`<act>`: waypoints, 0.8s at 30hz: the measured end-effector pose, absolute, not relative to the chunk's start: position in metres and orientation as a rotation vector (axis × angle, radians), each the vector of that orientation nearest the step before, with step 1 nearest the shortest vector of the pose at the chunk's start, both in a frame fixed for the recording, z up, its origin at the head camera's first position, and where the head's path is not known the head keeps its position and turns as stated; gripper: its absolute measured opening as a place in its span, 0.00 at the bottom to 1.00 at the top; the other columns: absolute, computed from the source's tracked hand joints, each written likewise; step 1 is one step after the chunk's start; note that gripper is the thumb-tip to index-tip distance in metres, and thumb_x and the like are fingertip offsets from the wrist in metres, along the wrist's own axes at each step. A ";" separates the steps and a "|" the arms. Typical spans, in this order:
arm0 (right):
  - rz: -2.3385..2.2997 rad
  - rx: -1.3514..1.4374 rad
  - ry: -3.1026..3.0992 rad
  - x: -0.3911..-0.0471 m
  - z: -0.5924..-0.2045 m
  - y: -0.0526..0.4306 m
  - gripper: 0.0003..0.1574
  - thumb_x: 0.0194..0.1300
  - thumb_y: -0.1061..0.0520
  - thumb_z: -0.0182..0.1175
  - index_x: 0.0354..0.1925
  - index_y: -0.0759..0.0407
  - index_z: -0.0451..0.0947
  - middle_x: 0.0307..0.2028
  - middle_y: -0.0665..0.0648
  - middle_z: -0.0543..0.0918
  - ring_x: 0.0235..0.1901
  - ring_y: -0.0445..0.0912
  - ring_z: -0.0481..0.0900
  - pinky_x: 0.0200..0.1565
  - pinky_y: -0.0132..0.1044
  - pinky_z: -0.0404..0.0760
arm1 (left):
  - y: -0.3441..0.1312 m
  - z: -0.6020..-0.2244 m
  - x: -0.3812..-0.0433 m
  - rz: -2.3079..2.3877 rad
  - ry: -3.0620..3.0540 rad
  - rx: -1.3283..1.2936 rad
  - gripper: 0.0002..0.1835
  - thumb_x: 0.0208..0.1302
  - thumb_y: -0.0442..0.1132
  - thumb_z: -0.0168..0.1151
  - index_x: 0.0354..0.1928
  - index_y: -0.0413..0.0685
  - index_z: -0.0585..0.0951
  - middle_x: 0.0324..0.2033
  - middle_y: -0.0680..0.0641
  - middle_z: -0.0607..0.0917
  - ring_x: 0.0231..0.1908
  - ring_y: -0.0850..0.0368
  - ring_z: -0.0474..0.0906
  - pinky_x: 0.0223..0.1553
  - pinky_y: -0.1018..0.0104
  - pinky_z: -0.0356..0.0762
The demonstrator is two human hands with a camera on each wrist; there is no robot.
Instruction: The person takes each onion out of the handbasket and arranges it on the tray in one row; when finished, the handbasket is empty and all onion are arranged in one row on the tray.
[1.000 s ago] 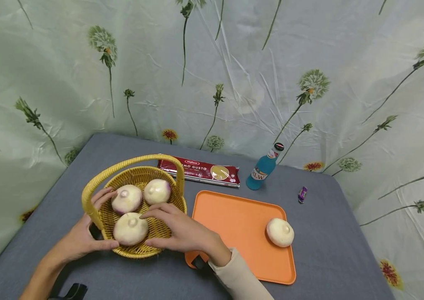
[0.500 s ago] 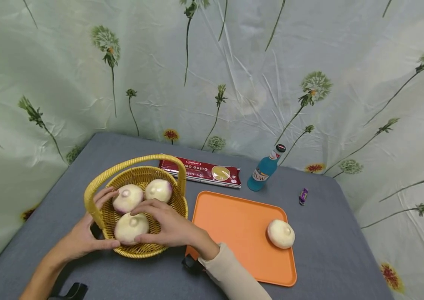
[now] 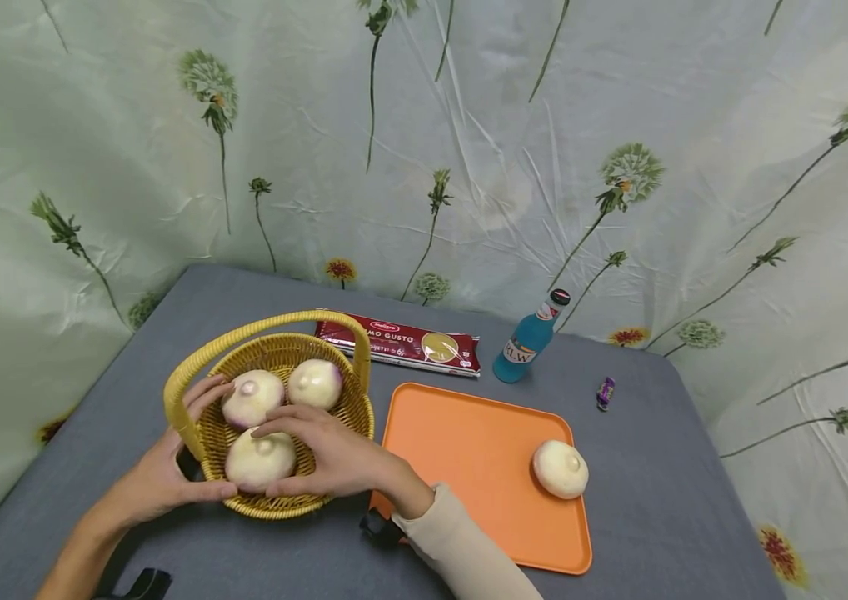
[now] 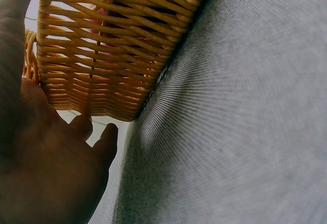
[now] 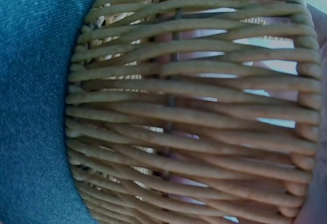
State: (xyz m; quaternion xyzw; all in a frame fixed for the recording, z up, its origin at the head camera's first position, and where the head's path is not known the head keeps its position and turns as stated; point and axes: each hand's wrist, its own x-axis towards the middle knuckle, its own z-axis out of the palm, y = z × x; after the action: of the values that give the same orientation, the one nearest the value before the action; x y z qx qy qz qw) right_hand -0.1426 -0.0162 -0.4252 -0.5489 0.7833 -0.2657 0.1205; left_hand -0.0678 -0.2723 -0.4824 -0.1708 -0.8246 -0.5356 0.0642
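A yellow wicker basket (image 3: 291,505) with a tall arched handle stands on the table at left. Three white turnips with purple tinges lie in it: the near one (image 3: 251,465), the left one (image 3: 253,395) and the far right one (image 3: 316,382). My left hand (image 3: 163,477) holds the basket's left side, thumb on the near rim and fingers by the handle's base. Its wicker wall (image 4: 102,45) shows close up in the left wrist view. Reaching over the rim, my right hand (image 3: 334,454) grips the near turnip between thumb and fingers. Wicker hides that hold in the right wrist view.
Right of the basket lies an orange tray (image 3: 461,442), with another turnip (image 3: 561,469) at its right edge. Behind are a red spaghetti packet (image 3: 409,343) and a blue bottle (image 3: 525,343). A small purple-wrapped candy (image 3: 605,393) lies farther right. A patterned curtain hangs behind the table.
My right hand has moved left and closed its thumb and fingers around the near turnip. The left hand stays on the basket, which has not visibly moved.
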 end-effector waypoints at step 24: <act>-0.693 -1.635 2.308 -0.141 -0.428 -0.025 0.36 0.65 0.42 0.67 0.67 0.50 0.70 0.68 0.50 0.72 0.69 0.36 0.64 0.69 0.28 0.57 | -0.270 -0.476 -0.066 -1.622 -2.479 -0.550 0.63 0.37 0.28 0.80 0.78 0.46 0.55 0.78 0.42 0.46 0.76 0.66 0.36 0.61 0.87 0.44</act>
State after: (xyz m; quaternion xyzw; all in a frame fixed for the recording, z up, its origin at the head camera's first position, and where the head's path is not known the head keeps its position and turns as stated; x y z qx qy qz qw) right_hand -0.1414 -0.0252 -0.4276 -0.5577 0.7873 -0.2365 0.1145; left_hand -0.0656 -0.2701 -0.4757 -0.1822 -0.8211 -0.5371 0.0641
